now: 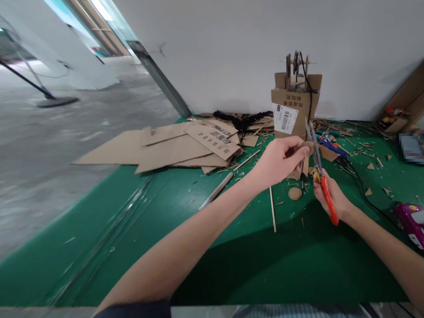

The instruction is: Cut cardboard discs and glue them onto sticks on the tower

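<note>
Between the thumb and fingers of my left hand is a small cardboard disc, raised above the table. My right hand grips a pair of scissors with orange handles, blades pointing up and slightly parted beside the disc's edge. Whether the blades touch the disc I cannot tell. Below, on the green table, lie round cardboard pieces. Just behind my hands stands a cardboard box with a label, a wheel mechanism on top and a black cord.
Flat cardboard sheets are piled at the back left, near a black fuzzy bundle. A thin wooden stick and a pale rod lie on the green table. Scraps scatter rightward toward a purple device. A wall rises behind.
</note>
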Tool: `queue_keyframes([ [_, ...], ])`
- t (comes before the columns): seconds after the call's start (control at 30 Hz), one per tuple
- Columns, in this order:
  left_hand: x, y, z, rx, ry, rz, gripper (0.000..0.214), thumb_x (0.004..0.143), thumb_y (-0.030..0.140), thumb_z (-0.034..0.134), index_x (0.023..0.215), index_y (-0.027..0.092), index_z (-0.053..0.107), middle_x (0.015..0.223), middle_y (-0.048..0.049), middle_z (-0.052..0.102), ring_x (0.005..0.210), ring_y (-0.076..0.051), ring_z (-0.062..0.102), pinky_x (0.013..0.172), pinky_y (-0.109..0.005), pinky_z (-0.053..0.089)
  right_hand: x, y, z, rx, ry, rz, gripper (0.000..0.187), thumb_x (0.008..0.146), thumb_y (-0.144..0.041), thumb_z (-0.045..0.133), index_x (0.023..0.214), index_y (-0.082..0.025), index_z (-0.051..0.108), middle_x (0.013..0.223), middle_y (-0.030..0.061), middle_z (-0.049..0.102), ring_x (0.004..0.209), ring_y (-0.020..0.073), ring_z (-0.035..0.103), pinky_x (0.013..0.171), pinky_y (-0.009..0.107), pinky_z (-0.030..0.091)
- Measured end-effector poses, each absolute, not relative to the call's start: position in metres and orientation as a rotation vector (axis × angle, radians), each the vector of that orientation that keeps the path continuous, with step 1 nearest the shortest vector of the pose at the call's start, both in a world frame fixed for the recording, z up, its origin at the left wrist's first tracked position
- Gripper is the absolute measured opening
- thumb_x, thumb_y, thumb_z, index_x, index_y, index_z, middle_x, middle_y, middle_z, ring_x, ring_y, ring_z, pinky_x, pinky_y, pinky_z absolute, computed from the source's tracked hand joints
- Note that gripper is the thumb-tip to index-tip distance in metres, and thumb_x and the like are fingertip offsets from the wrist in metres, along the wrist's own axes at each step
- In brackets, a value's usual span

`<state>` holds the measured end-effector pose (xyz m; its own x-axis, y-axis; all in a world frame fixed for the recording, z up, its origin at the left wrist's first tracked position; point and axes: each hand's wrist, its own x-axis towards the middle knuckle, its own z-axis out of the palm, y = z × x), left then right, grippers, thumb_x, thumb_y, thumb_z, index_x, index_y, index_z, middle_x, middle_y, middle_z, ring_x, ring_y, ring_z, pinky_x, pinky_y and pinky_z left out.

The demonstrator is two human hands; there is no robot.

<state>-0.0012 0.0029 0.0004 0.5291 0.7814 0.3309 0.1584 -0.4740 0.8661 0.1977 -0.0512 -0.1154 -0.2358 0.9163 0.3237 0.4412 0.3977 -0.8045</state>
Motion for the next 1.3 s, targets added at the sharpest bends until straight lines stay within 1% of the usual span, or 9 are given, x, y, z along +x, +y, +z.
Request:
queue_keyframes([
  [0.13, -0.003, 0.004, 0.002, 2.000, 0.785, 0.931, 0.030, 0.095, 0.029, 0.052, 0.067, 0.019, 0.048, 0.054, 0.0048, 0.051, 0.051, -0.008, 0.053, 0.051, -0.020, 0.040, 0.199, -0.051, -0.112, -1.201, -1.868, 0.668, 0.021, 0.097, -0.045, 0.051, 0.095, -0.024, 0.045, 0.083, 0.0004, 0.049, 0.058, 0.0146, 0.048, 0.052, 0.030, 0.042],
  [0.33, -0.009, 0.007, 0.008, 2.088, 0.842, 0.872, 0.027, 0.094, 0.027, 0.052, 0.068, 0.018, 0.052, 0.055, 0.0042, 0.053, 0.052, -0.008, 0.055, 0.050, -0.020, 0.041, 0.201, -0.049, -0.108, -1.221, -1.949, 0.567, 0.022, 0.098, -0.043, 0.046, 0.086, -0.024, 0.043, 0.082, 0.0010, 0.050, 0.058, 0.0149, 0.049, 0.054, 0.032, 0.042],
  [0.53, -0.014, 0.008, 0.012, 2.181, 0.857, 0.834, 0.022, 0.094, 0.028, 0.053, 0.075, 0.017, 0.059, 0.065, 0.0020, 0.058, 0.052, -0.009, 0.056, 0.049, -0.022, 0.039, 0.204, -0.049, -0.105, -1.291, -1.986, 0.581, 0.022, 0.096, -0.044, 0.046, 0.086, -0.024, 0.042, 0.079, 0.0018, 0.053, 0.060, 0.0170, 0.051, 0.056, 0.034, 0.043],
  [0.63, -0.016, 0.006, 0.016, 2.243, 0.893, 0.831, 0.021, 0.093, 0.027, 0.055, 0.078, 0.016, 0.064, 0.065, 0.0012, 0.060, 0.052, -0.009, 0.054, 0.049, -0.023, 0.036, 0.206, -0.049, -0.103, -1.340, -1.984, 0.608, 0.022, 0.094, -0.044, 0.048, 0.086, -0.025, 0.040, 0.074, 0.0004, 0.052, 0.058, 0.0176, 0.050, 0.054, 0.033, 0.040],
  [0.77, -0.019, 0.005, 0.023, 2.384, 0.923, 0.844, 0.023, 0.092, 0.025, 0.057, 0.075, 0.016, 0.068, 0.063, 0.0011, 0.061, 0.054, -0.010, 0.049, 0.053, -0.025, 0.035, 0.207, -0.050, -0.101, -1.412, -1.969, 0.628, 0.025, 0.091, -0.045, 0.052, 0.086, -0.026, 0.038, 0.069, -0.0014, 0.052, 0.055, 0.0171, 0.047, 0.053, 0.032, 0.038],
  [0.93, -0.025, 0.005, 0.028, 2.421, 0.969, 0.848, 0.020, 0.091, 0.025, 0.060, 0.078, 0.016, 0.072, 0.062, 0.0018, 0.063, 0.056, -0.010, 0.050, 0.056, -0.026, 0.036, 0.206, -0.051, -0.096, -1.428, -1.984, 0.658, 0.027, 0.090, -0.046, 0.052, 0.085, -0.026, 0.036, 0.063, -0.0035, 0.049, 0.053, 0.0164, 0.044, 0.052, 0.031, 0.034],
  [1.03, -0.028, 0.006, 0.030, 2.423, 0.980, 0.830, 0.020, 0.090, 0.026, 0.062, 0.075, 0.017, 0.072, 0.059, 0.0023, 0.063, 0.055, -0.010, 0.050, 0.056, -0.026, 0.036, 0.205, -0.052, -0.095, -1.432, -1.997, 0.664, 0.025, 0.089, -0.045, 0.051, 0.087, -0.026, 0.036, 0.062, -0.0046, 0.047, 0.051, 0.0160, 0.043, 0.051, 0.030, 0.033],
  [1.2, -0.032, 0.004, 0.036, 2.455, 0.984, 0.789, 0.021, 0.089, 0.028, 0.063, 0.075, 0.017, 0.073, 0.060, 0.0023, 0.064, 0.054, -0.010, 0.049, 0.055, -0.026, 0.035, 0.203, -0.051, -0.091, -1.467, -2.039, 0.582, 0.029, 0.087, -0.048, 0.052, 0.083, -0.027, 0.033, 0.068, -0.0010, 0.051, 0.056, 0.0181, 0.049, 0.054, 0.031, 0.035],
  [1.3, -0.034, 0.004, 0.039, 2.458, 1.003, 0.774, 0.021, 0.088, 0.029, 0.064, 0.073, 0.018, 0.072, 0.058, 0.0026, 0.062, 0.053, -0.010, 0.049, 0.054, -0.026, 0.034, 0.203, -0.051, -0.089, -1.503, -2.059, 0.556, 0.034, 0.085, -0.050, 0.054, 0.083, -0.028, 0.030, 0.065, -0.0020, 0.049, 0.055, 0.0195, 0.050, 0.053, 0.031, 0.034],
])
